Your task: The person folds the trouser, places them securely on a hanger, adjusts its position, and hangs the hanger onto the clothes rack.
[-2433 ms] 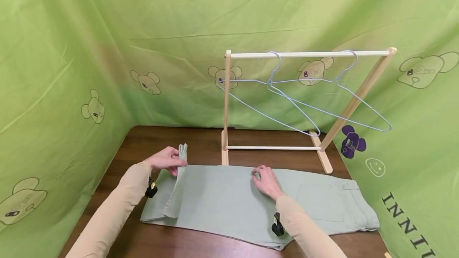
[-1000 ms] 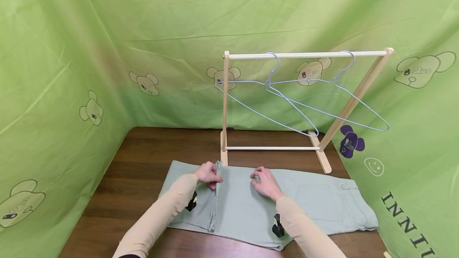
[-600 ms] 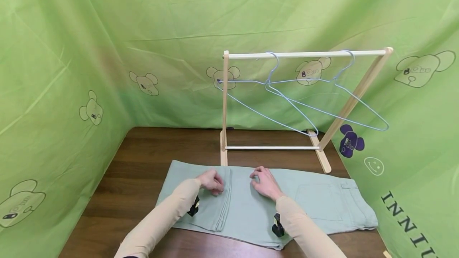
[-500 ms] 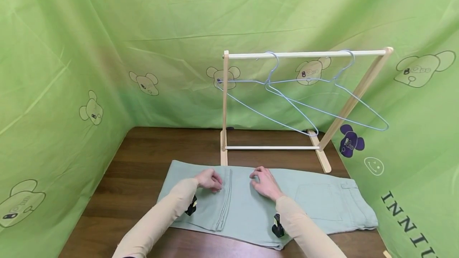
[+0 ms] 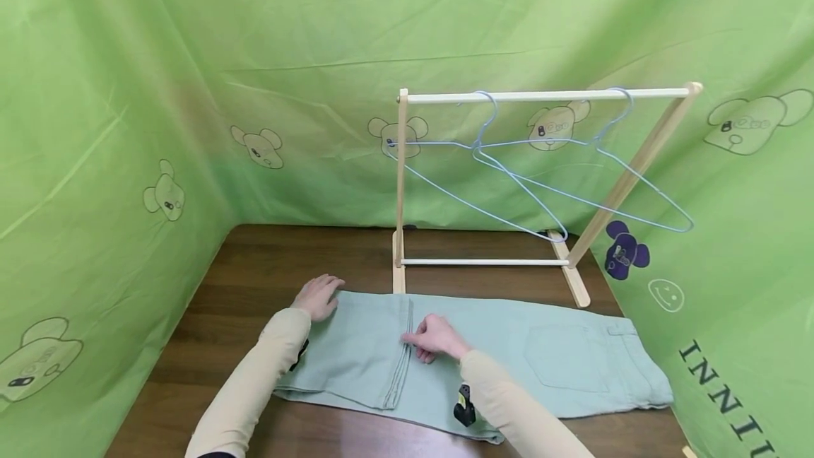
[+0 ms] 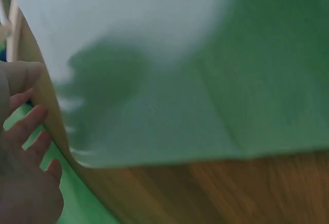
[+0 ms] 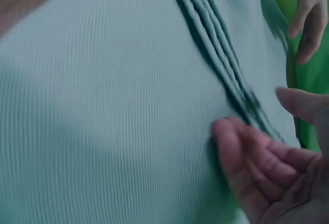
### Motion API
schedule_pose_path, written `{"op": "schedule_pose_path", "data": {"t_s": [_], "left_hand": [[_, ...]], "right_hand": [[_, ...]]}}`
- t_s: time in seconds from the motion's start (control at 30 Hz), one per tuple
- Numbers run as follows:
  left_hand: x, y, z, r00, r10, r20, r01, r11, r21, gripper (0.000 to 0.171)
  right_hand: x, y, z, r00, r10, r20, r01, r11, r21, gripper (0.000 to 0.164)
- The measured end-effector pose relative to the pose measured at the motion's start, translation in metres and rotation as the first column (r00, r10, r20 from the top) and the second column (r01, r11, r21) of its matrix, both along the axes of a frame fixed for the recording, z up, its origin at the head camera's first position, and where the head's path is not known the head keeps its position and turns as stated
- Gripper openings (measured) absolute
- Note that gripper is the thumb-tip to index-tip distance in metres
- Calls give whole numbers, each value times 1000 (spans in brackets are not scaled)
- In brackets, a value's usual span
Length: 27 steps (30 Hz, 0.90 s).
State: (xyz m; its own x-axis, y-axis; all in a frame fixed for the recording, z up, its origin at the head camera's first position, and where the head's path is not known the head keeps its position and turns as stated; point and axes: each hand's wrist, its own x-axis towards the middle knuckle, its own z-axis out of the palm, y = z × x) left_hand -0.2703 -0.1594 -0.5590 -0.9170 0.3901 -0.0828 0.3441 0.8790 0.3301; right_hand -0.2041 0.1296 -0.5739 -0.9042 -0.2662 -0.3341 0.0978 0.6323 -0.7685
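Pale mint trousers (image 5: 470, 366) lie flat across the table, waistband at the right. Their leg end is folded back over itself at the left, with layered hem edges (image 7: 216, 34) running across the legs. At the far left corner of this fold, my left hand (image 5: 316, 297) has its fingers spread loosely; the left wrist view shows them beside the cloth edge, holding nothing. My right hand (image 5: 435, 338) is at the hem edges. Its bent fingers (image 7: 267, 167) are right against the layers, and its thumb stands apart above them.
A wooden rack (image 5: 400, 182) with a white bar stands behind the trousers, two lilac wire hangers (image 5: 509, 174) on it. The brown table (image 5: 286, 253) meets green printed curtains (image 5: 305, 126) at the back and both sides.
My left hand carried the leg end rightward, laid it down, let go, and moved back to the fold's far left corner. My right hand shifted left to the hem edges.
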Motion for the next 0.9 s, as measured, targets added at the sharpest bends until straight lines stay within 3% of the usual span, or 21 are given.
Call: {"op": "schedule_pose_path", "data": {"t_s": [0.17,0.37,0.53,0.67,0.77,0.9], "left_hand": [[-7,-11,0,998,6,65,2,992,-130,45],[-12,-17,-3,998,23,67,-8,978,-210,40],[-11,-18,-10,998,-21,-56,8,972,-235,25],[-11,-18,-12,984,-47,-170,10,977,-214,16],[-12,-19,-13,977,-46,-208,3,980,-198,10],[-16,-23,-12,978,-63,-200,41,993,-112,5]], "right_hand": [[14,-15,-2,994,23,107,-24,1000,12,45],[26,-21,-8,993,16,114,-3,994,-108,33],[33,-12,-18,993,5,120,37,936,-349,25],[34,-5,-25,966,-76,245,178,886,-429,17],[35,-4,-23,957,-100,273,202,904,-377,18],[39,-6,-15,969,-64,239,124,961,-247,33]]}}
